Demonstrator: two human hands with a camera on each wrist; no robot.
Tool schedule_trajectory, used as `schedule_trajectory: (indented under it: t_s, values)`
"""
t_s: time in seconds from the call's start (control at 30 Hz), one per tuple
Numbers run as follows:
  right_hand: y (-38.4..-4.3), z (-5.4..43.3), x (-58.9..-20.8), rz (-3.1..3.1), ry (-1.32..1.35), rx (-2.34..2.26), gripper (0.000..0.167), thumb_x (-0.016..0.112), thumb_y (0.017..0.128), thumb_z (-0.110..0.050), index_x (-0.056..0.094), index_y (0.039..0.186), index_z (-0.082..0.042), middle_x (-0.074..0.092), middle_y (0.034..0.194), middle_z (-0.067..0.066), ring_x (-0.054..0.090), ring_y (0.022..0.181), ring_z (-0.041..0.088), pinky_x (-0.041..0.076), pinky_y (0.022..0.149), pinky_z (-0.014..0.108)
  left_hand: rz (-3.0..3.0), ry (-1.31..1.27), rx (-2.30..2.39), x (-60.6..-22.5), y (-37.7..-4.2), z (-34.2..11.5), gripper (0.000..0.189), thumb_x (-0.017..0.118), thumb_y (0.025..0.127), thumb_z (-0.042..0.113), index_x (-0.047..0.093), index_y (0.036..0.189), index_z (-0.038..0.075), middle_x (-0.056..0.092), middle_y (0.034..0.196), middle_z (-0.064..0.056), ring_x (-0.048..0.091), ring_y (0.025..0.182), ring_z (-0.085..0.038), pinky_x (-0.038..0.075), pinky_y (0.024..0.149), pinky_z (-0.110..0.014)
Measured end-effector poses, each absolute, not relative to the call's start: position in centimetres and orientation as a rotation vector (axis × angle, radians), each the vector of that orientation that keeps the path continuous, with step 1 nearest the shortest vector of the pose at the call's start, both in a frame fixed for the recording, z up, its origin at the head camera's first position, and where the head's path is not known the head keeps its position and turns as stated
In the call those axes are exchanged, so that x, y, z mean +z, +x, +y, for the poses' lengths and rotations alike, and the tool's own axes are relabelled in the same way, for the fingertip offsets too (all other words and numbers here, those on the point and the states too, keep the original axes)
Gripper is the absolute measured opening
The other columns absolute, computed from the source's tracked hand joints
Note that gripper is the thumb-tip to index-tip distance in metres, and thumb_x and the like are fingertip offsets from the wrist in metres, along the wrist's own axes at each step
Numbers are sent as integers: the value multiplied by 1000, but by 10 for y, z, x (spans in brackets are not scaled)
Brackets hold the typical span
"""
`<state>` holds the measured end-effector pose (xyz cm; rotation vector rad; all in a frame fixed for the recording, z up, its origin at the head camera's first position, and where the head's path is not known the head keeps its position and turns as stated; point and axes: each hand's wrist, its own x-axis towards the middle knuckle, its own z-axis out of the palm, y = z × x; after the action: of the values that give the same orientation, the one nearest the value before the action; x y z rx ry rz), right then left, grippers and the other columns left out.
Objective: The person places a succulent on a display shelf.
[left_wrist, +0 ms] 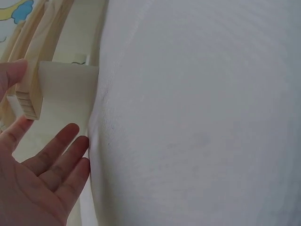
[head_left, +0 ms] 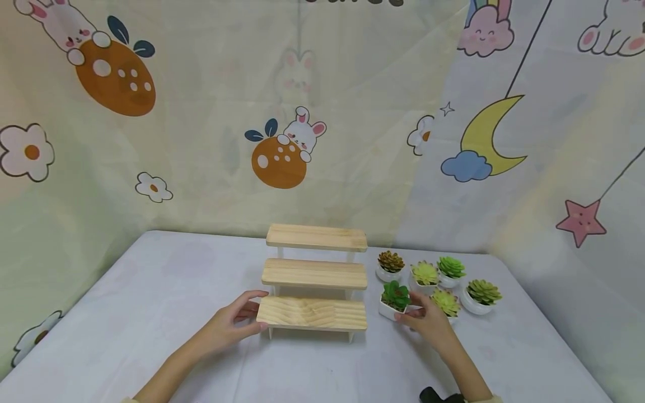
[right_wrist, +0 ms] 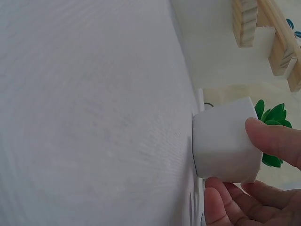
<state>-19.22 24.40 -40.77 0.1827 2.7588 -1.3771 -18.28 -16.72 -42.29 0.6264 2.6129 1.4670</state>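
Observation:
A three-tier wooden display stand (head_left: 314, 274) with pale supports stands on the white-covered table. At the left end of its lowest board (head_left: 312, 313), my left hand (head_left: 227, 324) holds the corners between thumb and index finger; its other fingers (left_wrist: 61, 162) spread loosely below the board in the left wrist view. To the right of the stand, my right hand (head_left: 430, 322) pinches a small potted succulent with dark green leaves (head_left: 396, 295). Its white angular pot (right_wrist: 225, 141) shows in the right wrist view, thumb at the rim and fingers against the side, base close to the cloth.
Several more potted succulents crowd the right side: a brown one (head_left: 391, 261), a bright green one (head_left: 450, 267), yellow-green ones (head_left: 425, 273) and an olive one (head_left: 484, 291). A printed cloth backdrop (head_left: 211, 151) hangs behind the table. A black object (head_left: 438, 396) shows near the right wrist.

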Motion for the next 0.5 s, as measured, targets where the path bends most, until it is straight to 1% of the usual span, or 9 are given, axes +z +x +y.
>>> schedule_trajectory:
  t_s: [0.13, 0.27, 0.5]
  values:
    - [-191, 243, -407, 2771, 180, -1355, 79, 74, 79, -33, 37, 137, 5, 50, 129, 26, 59, 101, 28, 53, 72, 33, 2600, 622, 1468, -422, -182, -168, 59, 66, 85, 34, 41, 135, 17, 61, 114, -9, 59, 107, -25, 46, 94, -41]
    - [-191, 244, -407, 2804, 153, -1324, 76, 73, 80, -33, 38, 135, 6, 53, 126, 26, 57, 108, 34, 52, 80, 38, 2598, 610, 1461, -422, -182, -168, 59, 66, 85, 35, 41, 136, 17, 61, 114, -9, 59, 108, -24, 46, 94, -41]
    - [-190, 243, -408, 2803, 182, -1344, 74, 73, 79, -33, 41, 134, 4, 58, 120, 23, 58, 109, 33, 50, 85, 42, 2593, 595, 1465, -422, -181, -167, 60, 66, 86, 35, 40, 136, 17, 61, 115, -10, 58, 108, -25, 45, 95, -43]
